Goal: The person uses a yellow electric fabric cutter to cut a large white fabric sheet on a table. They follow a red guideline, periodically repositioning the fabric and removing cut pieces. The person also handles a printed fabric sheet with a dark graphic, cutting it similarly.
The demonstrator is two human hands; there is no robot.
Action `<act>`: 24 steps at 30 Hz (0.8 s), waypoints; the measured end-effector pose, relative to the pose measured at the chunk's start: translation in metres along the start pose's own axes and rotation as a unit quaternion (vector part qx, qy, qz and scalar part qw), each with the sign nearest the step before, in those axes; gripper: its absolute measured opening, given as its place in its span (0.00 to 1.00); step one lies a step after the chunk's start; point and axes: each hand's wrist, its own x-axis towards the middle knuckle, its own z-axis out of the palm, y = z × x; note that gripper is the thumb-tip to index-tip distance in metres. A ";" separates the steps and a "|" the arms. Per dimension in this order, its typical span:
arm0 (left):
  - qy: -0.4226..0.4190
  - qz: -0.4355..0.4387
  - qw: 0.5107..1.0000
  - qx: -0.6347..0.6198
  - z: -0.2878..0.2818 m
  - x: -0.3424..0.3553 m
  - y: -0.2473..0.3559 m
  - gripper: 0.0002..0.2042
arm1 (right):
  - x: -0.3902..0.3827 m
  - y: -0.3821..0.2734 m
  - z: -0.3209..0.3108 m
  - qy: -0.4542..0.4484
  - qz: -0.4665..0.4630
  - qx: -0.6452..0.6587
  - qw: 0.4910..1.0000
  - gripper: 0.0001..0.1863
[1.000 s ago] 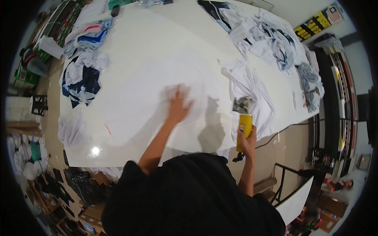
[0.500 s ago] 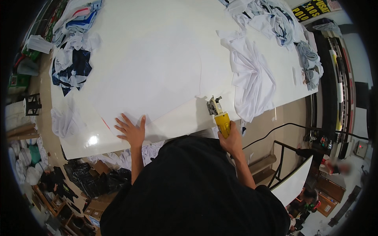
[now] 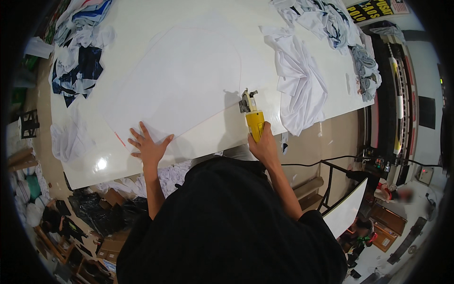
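Note:
My left hand (image 3: 150, 146) lies flat with spread fingers on the lower left part of a white sheet (image 3: 170, 80) with a faint outline, spread over the white table (image 3: 213, 9). A short red mark sits by its lower left corner. My right hand (image 3: 261, 146) grips the yellow body of an electric cutter (image 3: 255, 124). Its metal head rests at or just beside the sheet's right edge; contact is hard to tell. Right of the cutter lies a crumpled white cloth (image 3: 301, 85).
Fabric piles (image 3: 75, 71) line the table's left, more (image 3: 326, 21) the back right. A black cord (image 3: 307, 164) runs rightward past a white board (image 3: 343, 208) on a black frame. Long rolls (image 3: 397, 99) stand at right. People (image 3: 362, 227) show blurred at lower right.
My left hand has moved down and left to the sheet's lower part and pressed flat. The cutter in my right hand has moved left, from the crumpled cloth to the sheet's edge.

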 end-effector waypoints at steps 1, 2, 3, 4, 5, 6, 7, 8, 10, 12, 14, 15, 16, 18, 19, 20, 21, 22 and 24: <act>0.000 -0.001 1.000 0.002 0.001 0.001 0.000 0.67 | -0.001 -0.002 0.001 0.001 0.002 -0.005 1.000 0.27; 0.000 -0.003 1.000 0.004 0.001 0.001 0.000 0.67 | -0.002 -0.003 0.002 0.002 0.005 -0.010 1.000 0.27; -0.001 -0.002 1.000 0.003 0.001 0.001 0.000 0.67 | -0.002 -0.004 0.003 0.003 0.007 -0.016 1.000 0.27; -0.001 -0.002 1.000 0.002 0.001 0.000 0.000 0.67 | -0.002 -0.005 0.003 0.004 0.008 -0.017 1.000 0.27; -0.002 -0.002 1.000 0.001 0.001 0.001 0.001 0.67 | -0.003 -0.006 0.003 0.006 0.008 -0.019 1.000 0.27; 0.000 -0.002 1.000 0.001 0.002 0.001 0.000 0.67 | -0.004 -0.006 0.004 0.006 0.009 -0.020 1.000 0.27; 0.002 -0.002 1.000 0.001 0.003 0.001 -0.001 0.67 | -0.004 -0.007 0.004 0.004 0.009 -0.019 1.000 0.27; 0.005 -0.003 1.000 0.000 0.005 0.001 -0.002 0.67 | -0.003 -0.010 0.004 0.003 0.009 -0.018 1.000 0.27; 0.003 -0.002 1.000 -0.002 0.004 0.001 -0.001 0.67 | 0.000 -0.014 0.002 -0.002 0.016 -0.014 1.000 0.26; 0.003 -0.002 1.000 -0.003 0.004 0.001 -0.001 0.67 | 0.004 -0.018 0.001 -0.008 0.024 -0.012 1.000 0.26; 0.003 -0.003 1.000 -0.001 0.005 0.002 -0.001 0.68 | 0.006 -0.020 0.002 -0.003 0.023 -0.020 1.000 0.26; 0.002 -0.003 1.000 -0.001 0.005 0.002 -0.002 0.68 | 0.007 -0.020 0.004 0.000 0.022 -0.024 0.999 0.26; 0.002 -0.003 1.000 0.000 0.005 0.002 -0.002 0.68 | 0.009 -0.020 0.005 0.000 0.022 -0.023 0.999 0.26; 0.000 -0.004 1.000 0.001 0.005 0.002 -0.002 0.68 | 0.013 -0.020 0.007 0.002 0.024 -0.023 0.999 0.27; -0.001 -0.004 1.000 0.001 0.004 0.002 -0.001 0.68 | 0.016 -0.021 0.007 0.002 0.030 -0.020 0.999 0.27; -0.002 -0.005 1.000 0.001 0.004 0.002 -0.001 0.68 | 0.018 -0.023 0.008 0.001 0.036 -0.018 0.999 0.27; -0.001 -0.004 1.000 0.001 0.004 0.002 -0.001 0.68 | 0.021 -0.024 0.008 0.002 0.042 -0.015 0.999 0.27; 0.000 -0.003 1.000 0.001 0.005 0.002 -0.001 0.68 | 0.023 -0.025 0.009 0.005 0.042 -0.018 0.999 0.27; 0.003 -0.001 1.000 -0.001 0.006 0.002 -0.002 0.68 | 0.028 -0.028 0.011 0.010 0.041 -0.022 0.999 0.27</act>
